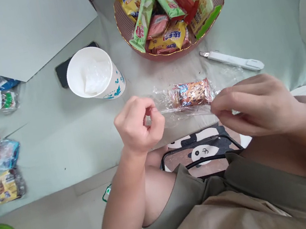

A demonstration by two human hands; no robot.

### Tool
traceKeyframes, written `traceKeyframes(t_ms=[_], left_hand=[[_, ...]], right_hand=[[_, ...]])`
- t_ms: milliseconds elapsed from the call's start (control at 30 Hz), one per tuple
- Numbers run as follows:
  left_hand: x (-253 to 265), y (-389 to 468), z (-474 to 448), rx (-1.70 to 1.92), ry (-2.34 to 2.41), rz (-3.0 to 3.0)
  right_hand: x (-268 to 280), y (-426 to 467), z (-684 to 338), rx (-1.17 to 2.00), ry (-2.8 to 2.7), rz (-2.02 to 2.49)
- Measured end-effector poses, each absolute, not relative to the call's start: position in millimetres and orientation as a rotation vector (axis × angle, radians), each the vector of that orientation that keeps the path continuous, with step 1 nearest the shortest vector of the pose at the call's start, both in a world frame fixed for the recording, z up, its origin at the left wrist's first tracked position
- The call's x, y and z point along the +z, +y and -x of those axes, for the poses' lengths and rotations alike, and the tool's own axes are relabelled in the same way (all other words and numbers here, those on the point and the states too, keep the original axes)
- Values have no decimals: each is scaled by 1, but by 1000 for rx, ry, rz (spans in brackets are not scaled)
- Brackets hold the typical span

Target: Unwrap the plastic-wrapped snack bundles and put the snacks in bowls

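Together — left hand (pixel 140 124), right hand (pixel 258 106), fingers (pixel 229 101) pinching clear film (pixel 164 100), snack packet (pixel 193 93) between.

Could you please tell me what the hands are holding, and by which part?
Clear plastic film: the left hand pinches it left of the snack packet, the right hand by the packet's right end.

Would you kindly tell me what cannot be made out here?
In the head view:
Clear wrapper: part hidden by the right hand.
Cookie packet: fine print too small.
Phone: middle hidden by the paper cup.
Snack bowl: far rim cut off by top edge.
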State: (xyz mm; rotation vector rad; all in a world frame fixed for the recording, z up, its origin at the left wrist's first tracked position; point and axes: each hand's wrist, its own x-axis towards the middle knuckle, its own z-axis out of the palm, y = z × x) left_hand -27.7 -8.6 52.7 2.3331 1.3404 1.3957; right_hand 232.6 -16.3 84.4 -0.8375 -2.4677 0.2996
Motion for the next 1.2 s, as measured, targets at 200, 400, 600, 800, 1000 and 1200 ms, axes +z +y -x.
traceKeyframes(t_ms=[200, 400, 600, 800, 1000, 1200], left_hand=[[51, -3, 28, 1192, 1294, -2380], [53, -4, 29, 664, 1228, -2452], [45, 0, 27, 826, 1277, -2434], [40, 8, 27, 1130, 1349, -2276], [31, 21, 36, 1135, 1628, -1928], [35, 27, 38, 938, 1689, -1793]], right_hand=[[73, -29, -240, 664, -2792, 950], [64, -36, -243, 993, -2803, 1165], [72, -30, -247, 885, -2853, 1308], [74, -28, -246, 821, -2944, 1388], [78, -27, -242, 434, -2742, 1273], [64, -21, -203, 390, -2465, 837]])
